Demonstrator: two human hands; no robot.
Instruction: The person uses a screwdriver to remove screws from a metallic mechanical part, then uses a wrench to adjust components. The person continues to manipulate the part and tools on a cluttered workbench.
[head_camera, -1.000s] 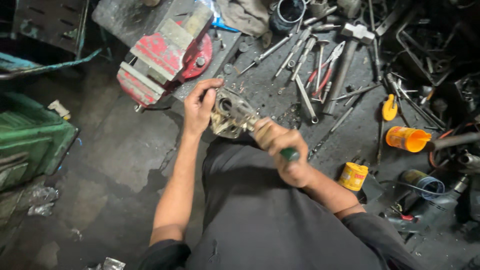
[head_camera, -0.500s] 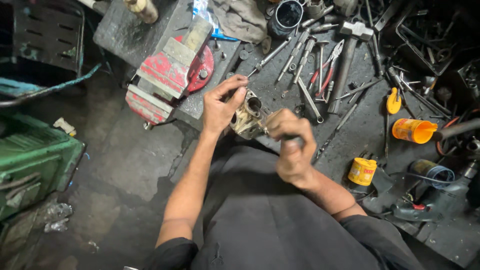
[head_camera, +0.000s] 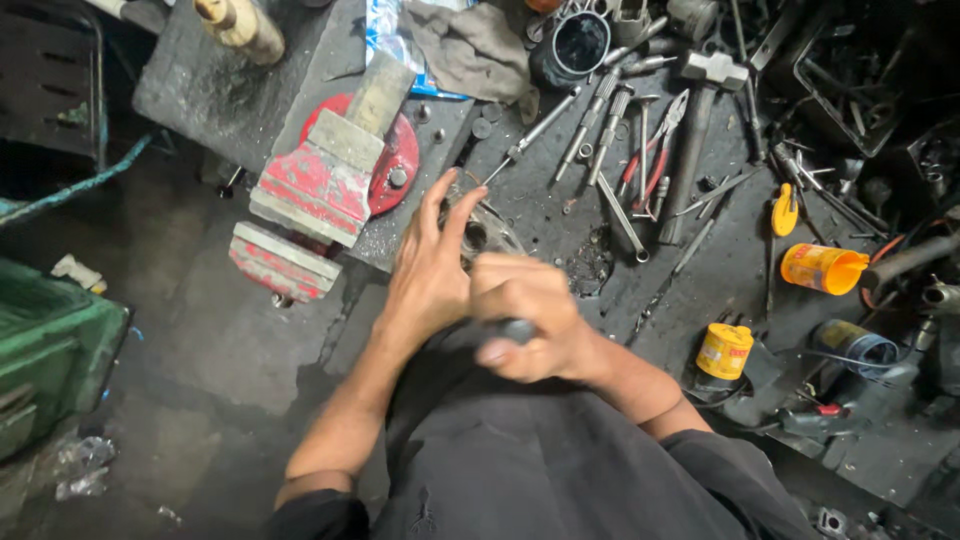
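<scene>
My left hand (head_camera: 430, 270) wraps around a grey metal machine part (head_camera: 487, 235) held just in front of my body at the bench edge; most of the part is hidden behind my fingers. My right hand (head_camera: 525, 315) is closed on the dark handle of a tool (head_camera: 517, 330), whose tip points into the part and is hidden. Both hands are blurred with motion. My dark shirt fills the bottom of the view.
A red bench vise (head_camera: 320, 190) stands left of my hands. Wrenches, pliers and a hammer (head_camera: 700, 110) lie spread on the greasy bench (head_camera: 700, 260). An orange can (head_camera: 822, 268), a yellow tin (head_camera: 724, 350) and a green crate (head_camera: 50, 350) sit around.
The view has shifted so my hands sit lower and nearer my body. My right hand has turned over the tool handle while the left keeps hold of the part.
</scene>
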